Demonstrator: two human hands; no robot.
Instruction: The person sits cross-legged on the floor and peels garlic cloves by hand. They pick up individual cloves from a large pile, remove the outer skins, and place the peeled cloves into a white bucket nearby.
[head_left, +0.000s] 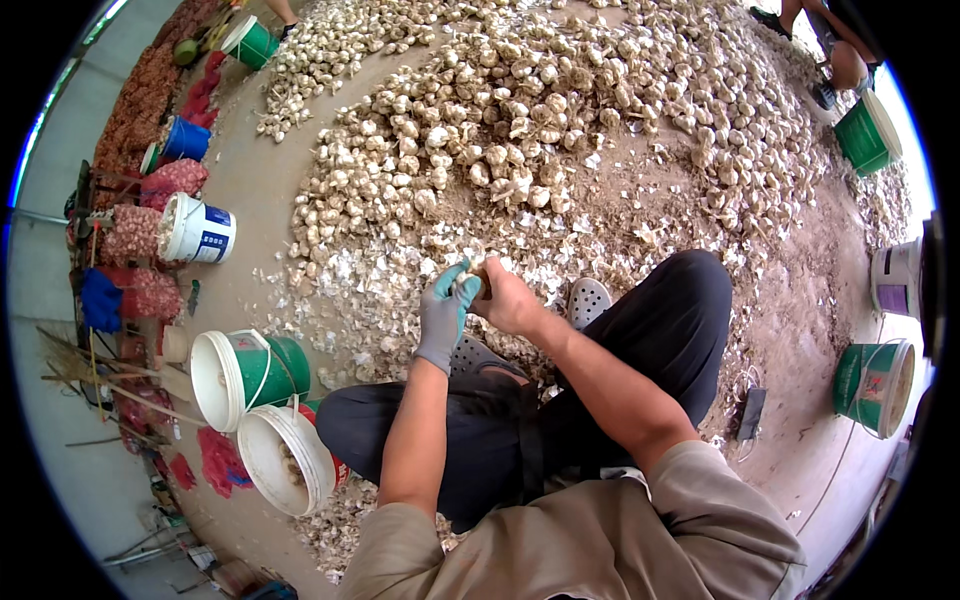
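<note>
A garlic bulb is held between my two hands, above a litter of papery garlic skins. My left hand, in a grey and teal work glove, has its fingers wrapped around the bulb. My bare right hand meets it from the other side, its thumb and fingers against the bulb and partly hiding it. Whether the right hand also holds a small tool cannot be made out. Beyond the hands spreads a large heap of unpeeled garlic bulbs, with dry stems and dirt among them.
Beside my left knee stand a green bucket and a red and white bucket with some garlic inside. Farther left are a white bucket and red mesh sacks. A phone-like device lies at right. Another person's leg shows at upper right.
</note>
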